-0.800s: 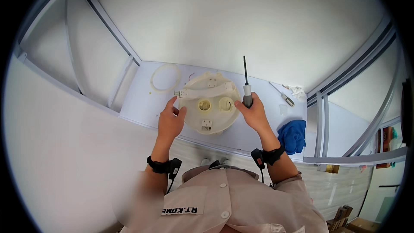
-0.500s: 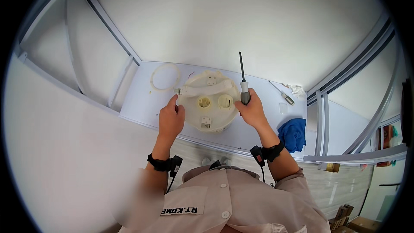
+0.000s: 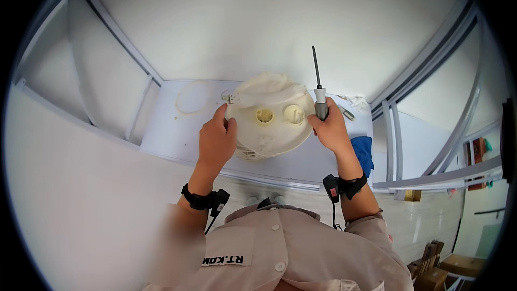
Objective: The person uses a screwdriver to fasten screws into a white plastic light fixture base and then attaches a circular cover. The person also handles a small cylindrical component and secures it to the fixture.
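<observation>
A round cream plastic cover with two round collars is tilted above the table. My left hand grips its left rim beside a small metal fitting, the fingers partly hidden beneath. At the right rim, my right hand holds a screwdriver with a grey and white handle, its shaft pointing away from me. That hand also supports the cover's edge. Part of a cream housing shows under the cover's near side; the rest of it is hidden.
A thin cream ring lies on the white table at the left. Toward the right are another screwdriver, crumpled white material and a blue cloth. Grey metal frame bars stand at the table's right end.
Both hands have raised and tilted the cover, moving it slightly right and away from me. Part of the housing beneath now shows at the near side. The screwdriver moved along with my right hand.
</observation>
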Demonstrator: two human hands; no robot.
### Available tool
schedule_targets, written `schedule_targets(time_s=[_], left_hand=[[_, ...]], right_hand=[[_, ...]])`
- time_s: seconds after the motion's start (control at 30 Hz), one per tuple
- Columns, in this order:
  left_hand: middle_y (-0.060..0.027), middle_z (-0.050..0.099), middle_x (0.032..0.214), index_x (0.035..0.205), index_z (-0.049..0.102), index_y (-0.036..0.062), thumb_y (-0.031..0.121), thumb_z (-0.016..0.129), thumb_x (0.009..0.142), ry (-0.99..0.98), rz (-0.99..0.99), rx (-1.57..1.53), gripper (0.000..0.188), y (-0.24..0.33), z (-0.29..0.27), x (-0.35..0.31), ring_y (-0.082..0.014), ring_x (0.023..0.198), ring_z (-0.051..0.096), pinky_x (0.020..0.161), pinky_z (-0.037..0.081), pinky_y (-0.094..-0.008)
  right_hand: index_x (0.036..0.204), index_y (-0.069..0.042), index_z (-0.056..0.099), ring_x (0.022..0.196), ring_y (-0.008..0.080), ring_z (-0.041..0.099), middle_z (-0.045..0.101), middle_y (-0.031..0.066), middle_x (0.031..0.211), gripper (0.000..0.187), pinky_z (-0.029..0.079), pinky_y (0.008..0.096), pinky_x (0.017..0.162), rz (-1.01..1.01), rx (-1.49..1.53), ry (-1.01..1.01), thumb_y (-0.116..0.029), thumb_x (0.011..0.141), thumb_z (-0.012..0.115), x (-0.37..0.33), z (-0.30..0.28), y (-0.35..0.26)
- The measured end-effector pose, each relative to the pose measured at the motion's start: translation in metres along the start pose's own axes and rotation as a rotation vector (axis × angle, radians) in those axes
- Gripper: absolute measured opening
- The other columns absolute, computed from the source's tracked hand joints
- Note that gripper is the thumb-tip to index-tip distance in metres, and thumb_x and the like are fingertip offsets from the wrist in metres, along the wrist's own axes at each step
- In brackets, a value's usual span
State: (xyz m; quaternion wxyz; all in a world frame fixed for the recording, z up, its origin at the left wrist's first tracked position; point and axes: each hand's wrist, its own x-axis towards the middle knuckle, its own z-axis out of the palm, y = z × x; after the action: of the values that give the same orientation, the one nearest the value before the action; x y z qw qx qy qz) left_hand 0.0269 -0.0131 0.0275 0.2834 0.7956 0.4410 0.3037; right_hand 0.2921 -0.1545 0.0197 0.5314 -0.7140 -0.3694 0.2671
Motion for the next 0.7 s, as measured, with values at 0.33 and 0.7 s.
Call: schedule_targets(time_s=[0.33, 0.7], left_hand=[[-0.022, 0.074, 0.084, 0.142, 0.054, -0.0101, 0.02, 0.06, 0.098, -0.329, 0.125, -0.001, 0.053, 0.055, 0.057, -0.005, -0.0396, 0.08, 0.074, 0.076, 0.058, -0.0491], [-0.0293, 0.071, 0.112, 0.151, 0.04, -0.0138, 0.018, 0.058, 0.099, -0.563, 0.153, 0.111, 0.064, 0.053, 0.144, -0.038, -0.0449, 0.097, 0.071, 0.086, 0.057, -0.0534]], right_hand=[[0.115, 0.001, 0.061, 0.074, 0.0174, 0.054, 0.061, 0.0074, 0.082, 0.032, 0.048, 0.0343, 0.07, 0.078, -0.075, 0.218, -0.009, 0.085, 0.068, -0.05, -0.078, 0.024], [0.114, 0.001, 0.062, 0.079, 0.0267, 0.065, 0.068, 0.0161, 0.089, 0.031, 0.052, 0.0373, 0.074, 0.038, -0.268, 0.326, -0.006, 0.085, 0.069, -0.087, -0.112, 0.12]])
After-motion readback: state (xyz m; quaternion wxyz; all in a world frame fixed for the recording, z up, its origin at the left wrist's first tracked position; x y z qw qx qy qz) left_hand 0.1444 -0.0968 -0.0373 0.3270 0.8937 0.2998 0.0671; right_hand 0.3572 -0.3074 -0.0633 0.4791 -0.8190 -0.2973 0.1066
